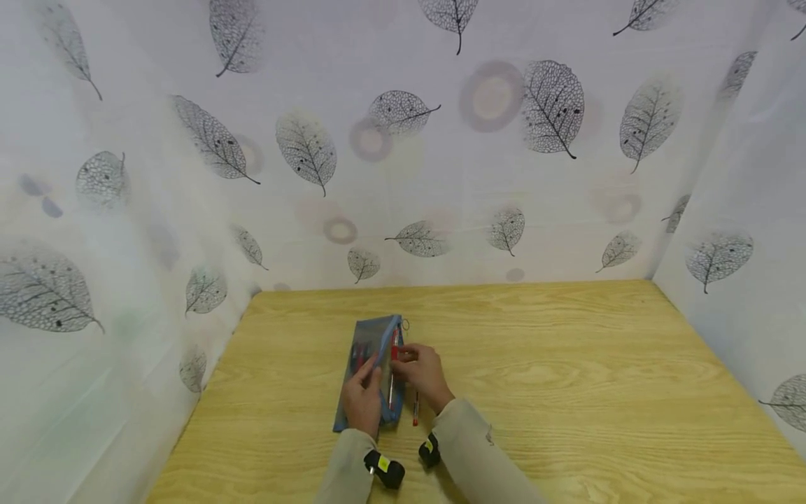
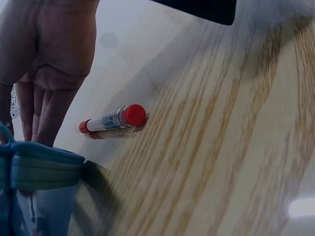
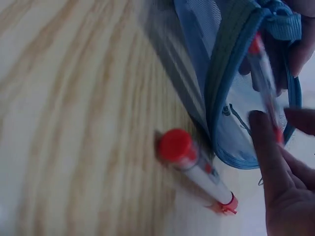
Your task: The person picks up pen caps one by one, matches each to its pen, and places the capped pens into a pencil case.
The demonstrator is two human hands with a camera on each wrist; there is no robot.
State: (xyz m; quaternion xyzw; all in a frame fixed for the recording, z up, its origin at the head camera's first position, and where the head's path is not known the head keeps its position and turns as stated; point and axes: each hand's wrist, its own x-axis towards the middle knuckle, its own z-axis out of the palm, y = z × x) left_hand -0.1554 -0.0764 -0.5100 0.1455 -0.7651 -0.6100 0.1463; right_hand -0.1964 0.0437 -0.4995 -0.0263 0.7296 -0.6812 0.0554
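Observation:
A translucent mesh pencil pouch (image 1: 378,332) with blue edging lies on the table, its zip side gaping. My left hand (image 1: 363,402) grips the pouch by the edge of its opening. At that opening, my right hand (image 1: 426,371) pinches a clear pen with red ends (image 3: 266,81) between thumb and finger; the pen lies lengthwise along the mouth. A second red-ended pen (image 2: 110,120) rests on the table just right of the pouch, under the right hand. Dark and red items (image 1: 360,355) show dimly through the pouch's mesh.
The wood-grain table (image 1: 567,378) stretches away to the right and behind the pouch. A leaf-patterned sheet (image 1: 441,175) hangs at the back and both sides. Black wrist cameras (image 1: 385,469) sit on both sleeves.

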